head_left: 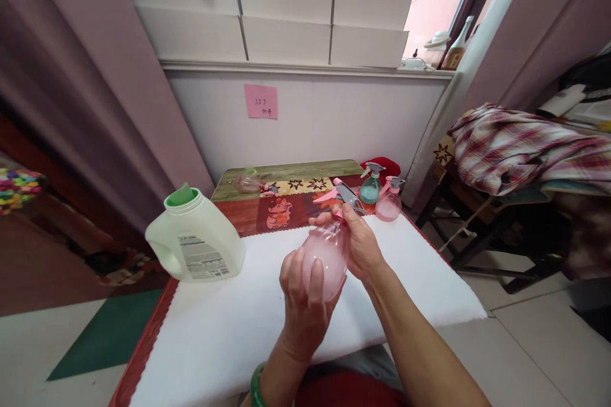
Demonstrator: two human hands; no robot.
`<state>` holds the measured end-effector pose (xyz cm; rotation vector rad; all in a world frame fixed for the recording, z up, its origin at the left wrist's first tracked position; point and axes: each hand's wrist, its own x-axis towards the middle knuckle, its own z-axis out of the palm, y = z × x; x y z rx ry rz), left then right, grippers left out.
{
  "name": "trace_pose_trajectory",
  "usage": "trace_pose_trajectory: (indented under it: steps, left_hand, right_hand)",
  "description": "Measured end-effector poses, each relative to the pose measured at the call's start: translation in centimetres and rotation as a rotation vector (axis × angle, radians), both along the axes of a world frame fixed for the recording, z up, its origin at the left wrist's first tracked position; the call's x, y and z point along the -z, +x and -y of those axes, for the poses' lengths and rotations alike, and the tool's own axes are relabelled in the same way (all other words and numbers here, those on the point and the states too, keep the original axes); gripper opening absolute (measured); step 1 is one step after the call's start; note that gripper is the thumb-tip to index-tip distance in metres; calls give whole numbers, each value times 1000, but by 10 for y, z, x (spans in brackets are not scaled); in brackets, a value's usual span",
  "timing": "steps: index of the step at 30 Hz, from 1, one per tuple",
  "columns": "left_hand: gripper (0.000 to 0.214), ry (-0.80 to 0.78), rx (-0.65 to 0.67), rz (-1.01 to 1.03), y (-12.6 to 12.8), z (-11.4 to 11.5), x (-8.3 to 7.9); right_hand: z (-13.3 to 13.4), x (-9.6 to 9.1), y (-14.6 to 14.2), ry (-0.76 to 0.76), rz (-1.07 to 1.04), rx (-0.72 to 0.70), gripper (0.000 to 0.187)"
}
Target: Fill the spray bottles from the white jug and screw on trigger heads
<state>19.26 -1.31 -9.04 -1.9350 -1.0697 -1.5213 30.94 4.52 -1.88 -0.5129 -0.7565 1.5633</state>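
My left hand (303, 296) is wrapped round the belly of a pink see-through spray bottle (328, 254), holding it tilted above the white cloth. My right hand (360, 245) grips the bottle's neck just under its pink and grey trigger head (341, 193). A green bangle (256, 385) sits on my left wrist. Both hands are closed on the same bottle.
A large pale jug with a green cap (195, 238) stands at the left on the white cloth (229, 331). A teal spray bottle (370, 183) and a pink one (389, 201) stand behind. Another bottle (251, 183) lies at the far left. A chair with plaid fabric (520, 146) is at the right.
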Motion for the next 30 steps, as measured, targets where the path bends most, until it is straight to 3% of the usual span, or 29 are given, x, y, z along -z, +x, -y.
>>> trace_pose_trajectory:
  steps: [6,8,10,13,15,16,19,21,23,27,30]
  left_hand:
    - [100,12,138,47,-2,4,-4]
    - [104,-50,232,138,2,8,-4]
    - [104,-162,332,366,9,12,-6]
    - [85,-472,474,1069,19,16,-22]
    - [79,-777,613,1524,19,16,-39]
    - [78,-945,695,1657,17,15,-47]
    - [70,-1372,896,1705,6,11,-62]
    - [63,-1494,936,1641,0,8,-61]
    - [58,-1481,937,1639,-1,6,-55]
    - [57,-1314,964,1712,6,8,-44]
    - [56,-1164,923,1654,12,13,-41]
  right_hand:
    - [4,4,-7,-7,-108,54,32]
    - [5,5,-9,-8,-147,72,30]
    - [6,6,-11,18,-160,104,28]
    - [7,8,-9,112,-110,175,26]
    - [6,10,-6,180,-42,231,26]
    - [5,12,-4,211,-6,258,27]
    - [3,18,0,282,77,277,29]
    - [1,21,2,299,90,244,30]
    - [0,23,3,292,89,203,31]
    - [-5,22,4,280,117,157,35]
    - [-8,19,4,282,141,143,35]
